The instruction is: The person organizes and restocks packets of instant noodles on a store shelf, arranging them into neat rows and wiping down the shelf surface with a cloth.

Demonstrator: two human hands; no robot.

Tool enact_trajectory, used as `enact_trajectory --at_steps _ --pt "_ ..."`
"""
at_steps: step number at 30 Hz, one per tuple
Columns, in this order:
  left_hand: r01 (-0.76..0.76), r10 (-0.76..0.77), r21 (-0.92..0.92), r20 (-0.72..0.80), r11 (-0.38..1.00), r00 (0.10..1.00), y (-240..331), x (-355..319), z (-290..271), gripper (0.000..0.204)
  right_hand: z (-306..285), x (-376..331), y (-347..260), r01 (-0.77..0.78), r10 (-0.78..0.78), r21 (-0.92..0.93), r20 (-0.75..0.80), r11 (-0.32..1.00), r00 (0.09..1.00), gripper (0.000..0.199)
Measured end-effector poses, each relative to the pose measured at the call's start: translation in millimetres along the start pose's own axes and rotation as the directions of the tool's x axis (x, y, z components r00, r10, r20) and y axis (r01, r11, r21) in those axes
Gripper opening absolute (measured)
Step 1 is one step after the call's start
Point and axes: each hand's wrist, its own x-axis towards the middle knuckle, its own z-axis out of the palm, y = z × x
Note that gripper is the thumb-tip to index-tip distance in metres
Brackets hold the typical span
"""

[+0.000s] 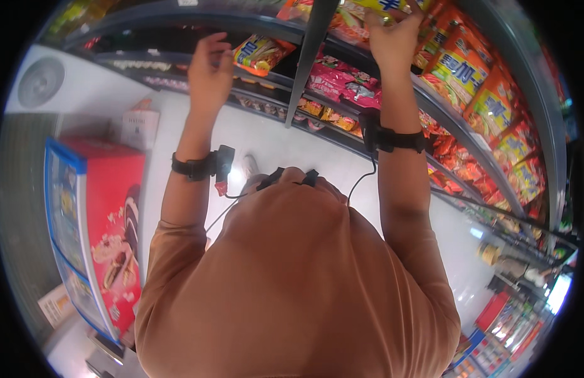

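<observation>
My right hand (396, 44) reaches up to the shelf at the top, thumb and fingers bent around an orange and yellow instant noodle packet (385, 4), which is cut off by the upper edge. My left hand (210, 72) is raised beside another orange noodle packet (261, 54) lying on a dark shelf. Its fingers are apart, and nothing shows in them. A small gap separates that hand from the packet. Similar orange packets (459, 69) stand in a row to the right of my right hand.
A dark shelf upright (311, 57) rises between my hands. Pink packets (342, 82) fill the shelf behind it, with red ones (456, 157) lower right. On the left stands a red and blue freezer cabinet (112, 220). Below runs the pale floor (279, 142).
</observation>
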Motion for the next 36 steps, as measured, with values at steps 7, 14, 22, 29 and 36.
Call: enact_trajectory --at_steps 7,14,22,29,36 --pt "0.224 -0.219 -0.008 0.187 0.975 0.958 -7.1 -50.7 19.2 0.036 11.8 34.3 42.2 -0.050 0.037 0.434 0.039 0.900 0.999 0.096" --pt "0.490 -0.431 -0.178 0.287 0.853 0.855 -58.2 -59.8 6.4 0.035 -2.1 33.1 15.4 0.037 -0.021 0.537 -0.037 0.843 0.999 0.082" --pt "0.468 -0.013 -0.474 0.692 0.746 0.721 -13.4 -37.9 -20.7 0.068 -68.6 -81.9 -93.9 0.001 0.069 0.309 -0.217 0.951 0.974 0.055" --pt "0.532 0.196 -0.399 0.896 0.747 0.398 3.2 -21.8 -19.4 0.073 -30.4 -186.4 -90.3 -0.533 0.521 0.442 0.159 0.722 0.838 0.068" --pt "0.915 -0.440 -0.203 0.826 0.349 0.352 -135.1 13.6 -1.1 0.053 -61.2 -202.0 -88.0 -0.633 0.676 0.313 -0.040 0.708 0.736 0.057"
